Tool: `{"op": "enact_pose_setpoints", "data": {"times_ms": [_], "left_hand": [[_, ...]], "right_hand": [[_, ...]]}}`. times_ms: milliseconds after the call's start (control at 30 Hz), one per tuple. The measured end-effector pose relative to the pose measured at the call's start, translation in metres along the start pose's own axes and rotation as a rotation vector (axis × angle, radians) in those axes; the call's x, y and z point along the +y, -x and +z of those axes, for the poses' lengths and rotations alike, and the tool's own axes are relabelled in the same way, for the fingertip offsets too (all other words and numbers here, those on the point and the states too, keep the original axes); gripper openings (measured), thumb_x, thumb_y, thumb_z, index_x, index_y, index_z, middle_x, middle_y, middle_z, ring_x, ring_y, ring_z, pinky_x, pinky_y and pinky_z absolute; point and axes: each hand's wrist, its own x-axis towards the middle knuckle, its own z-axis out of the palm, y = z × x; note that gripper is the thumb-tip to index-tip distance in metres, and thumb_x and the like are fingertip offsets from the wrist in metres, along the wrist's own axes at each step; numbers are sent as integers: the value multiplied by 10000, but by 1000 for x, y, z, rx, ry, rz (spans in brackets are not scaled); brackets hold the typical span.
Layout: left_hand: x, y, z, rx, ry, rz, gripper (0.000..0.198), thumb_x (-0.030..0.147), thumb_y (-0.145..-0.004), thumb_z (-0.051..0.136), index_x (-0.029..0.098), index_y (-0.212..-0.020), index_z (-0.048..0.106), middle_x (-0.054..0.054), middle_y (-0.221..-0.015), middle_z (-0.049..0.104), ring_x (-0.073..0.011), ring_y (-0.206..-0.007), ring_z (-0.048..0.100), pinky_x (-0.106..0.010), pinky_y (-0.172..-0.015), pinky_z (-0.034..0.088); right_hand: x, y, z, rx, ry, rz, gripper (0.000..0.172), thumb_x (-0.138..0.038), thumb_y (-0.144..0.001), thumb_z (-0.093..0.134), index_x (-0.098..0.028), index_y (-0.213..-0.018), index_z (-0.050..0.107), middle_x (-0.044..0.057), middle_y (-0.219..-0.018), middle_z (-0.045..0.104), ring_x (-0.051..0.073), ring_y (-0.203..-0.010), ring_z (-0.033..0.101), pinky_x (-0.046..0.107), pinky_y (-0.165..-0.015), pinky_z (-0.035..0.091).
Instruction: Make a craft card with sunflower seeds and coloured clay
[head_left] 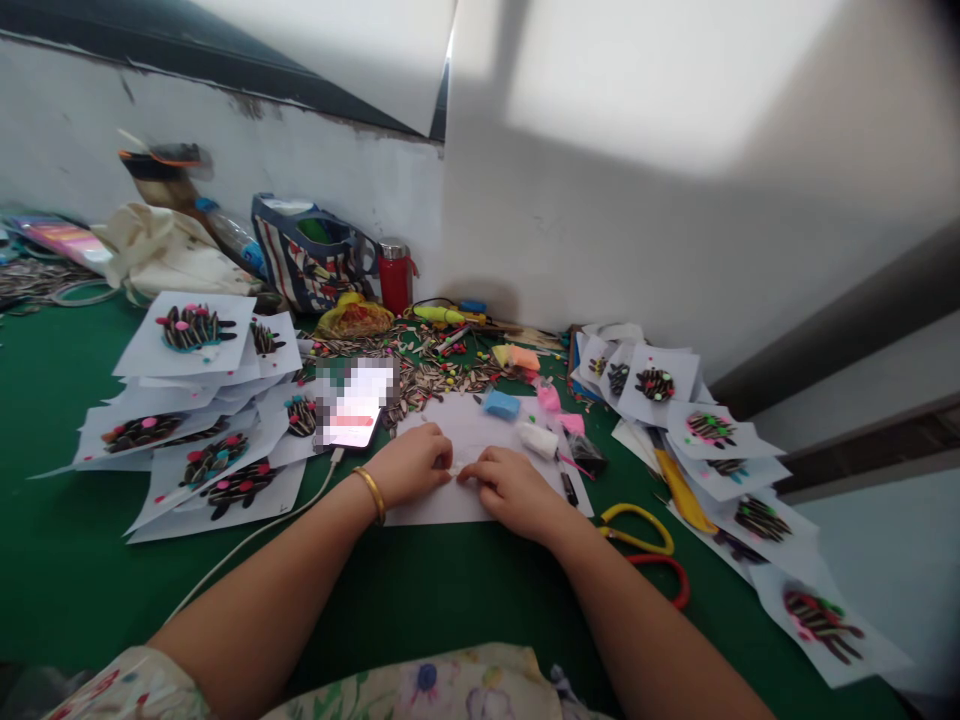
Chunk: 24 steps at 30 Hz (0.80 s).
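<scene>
My left hand [414, 466], with a gold bangle at the wrist, rests on a white sheet of paper [420, 510], its fingers curled together. Close beside it my right hand [517, 488] lies on the same sheet with bent fingers. A tiny whitish bit [454, 469] shows between the fingertips; its kind and which hand grips it cannot be made out. Beyond my right hand lie a blue soft lump [501, 404], a white packet [538, 440], pink lumps [549, 398] and a black packet [583, 453]. A black pen [569, 489] lies at the sheet's right side.
A lit phone [356, 410] on a cable stands left of the sheet. Papers with seed-shell figures [196, 335] are stacked left, others [656, 382] right. Scissors with yellow and red handles [637, 528] lie right. Loose seeds [427, 375], a red flask [394, 278] and a bag [311, 255] are behind.
</scene>
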Motion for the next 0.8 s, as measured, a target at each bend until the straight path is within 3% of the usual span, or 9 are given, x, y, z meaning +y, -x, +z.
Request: {"op": "enact_pose_setpoints", "data": {"times_ms": [267, 433, 667, 800], "left_hand": [[3, 1, 1, 39, -27, 29, 108, 244, -782, 586, 199, -817, 678, -59, -926, 586, -202, -856, 582, -299, -773, 440], [3, 1, 1, 31, -23, 16, 129, 255, -788, 583, 189, -828, 687, -70, -930, 587, -208, -870, 584, -305, -789, 444], [2, 1, 1, 38, -21, 29, 118, 238, -772, 581, 192, -814, 680, -65, -924, 587, -205, -861, 582, -302, -777, 443], [2, 1, 1, 40, -26, 34, 122, 240, -775, 578, 194, -812, 684, -65, -915, 587, -203, -846, 584, -301, -765, 443]], "right_hand": [[0, -1, -2, 11, -30, -13, 312, -85, -833, 491, -233, -1009, 701, 47, -998, 601, 178, -975, 550, 309, -896, 374], [0, -1, 1, 17, 10, -20, 362, -79, -832, 492, -249, -1097, 670, 46, -1008, 612, 183, -1018, 542, 312, -906, 368], [1, -2, 0, 25, -23, -6, 298, -86, -832, 492, -220, -1010, 690, 52, -1003, 615, 179, -983, 557, 310, -895, 381], [-1, -1, 0, 32, -12, -16, 337, -81, -825, 496, -230, -1063, 682, 50, -1009, 617, 187, -1011, 546, 317, -909, 373]]}}
